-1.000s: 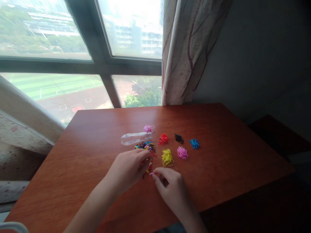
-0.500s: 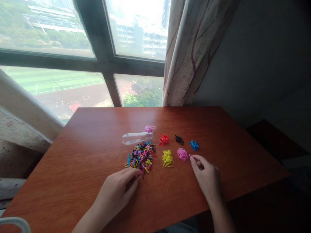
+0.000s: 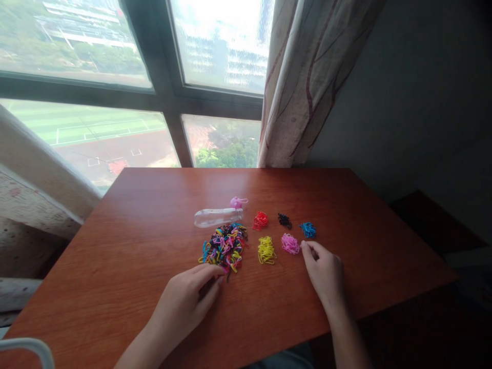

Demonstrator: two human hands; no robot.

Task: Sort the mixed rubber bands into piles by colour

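Observation:
My left hand rests at the near edge of a mixed pile of small coloured rubber bands. Its thumb and forefinger are closed around a pink rubber band, only partly visible. My right hand is on the table just right of a pile of pink rubber bands. Thumb and forefinger are pinched together there; whatever lies between them is hidden. Left of the pink pile lie yellow rubber bands. Behind are separate piles of red bands, black bands and blue bands.
A clear plastic bottle lies on its side behind the mixed pile, beside a pink cap with a loop. The wooden table stands against a window and a curtain. A white curved object shows at lower left.
My right hand's fingertips have shifted slightly up; the pink band seen at them earlier is no longer distinct. My left hand stays at the mixed pile. The view has moved slightly.

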